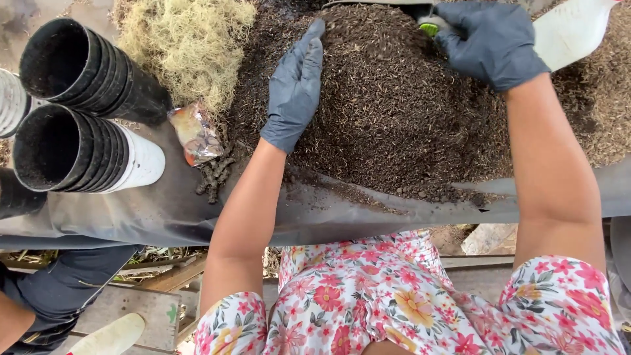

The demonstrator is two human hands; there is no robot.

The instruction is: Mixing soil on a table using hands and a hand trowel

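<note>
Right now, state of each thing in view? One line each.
Left hand: gloved, flat on the soil, fingers together, holding nothing.
Right hand: gloved, grip shut on a scoop.
Scoop: white, held at the far edge of the pile; contents not visible.
Soil: heaped loose on the sheet.
Sheet: dark, spread under everything.
Pots: two nested stacks, lying on their sides.
Moss: dry loose clump.
Packet: crumpled, beside the pots.

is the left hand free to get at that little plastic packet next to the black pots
Probably yes. The left hand lies flat on the soil heap holding nothing, and the plastic packet lies uncovered on the black sheet beside it, nothing between.
</note>
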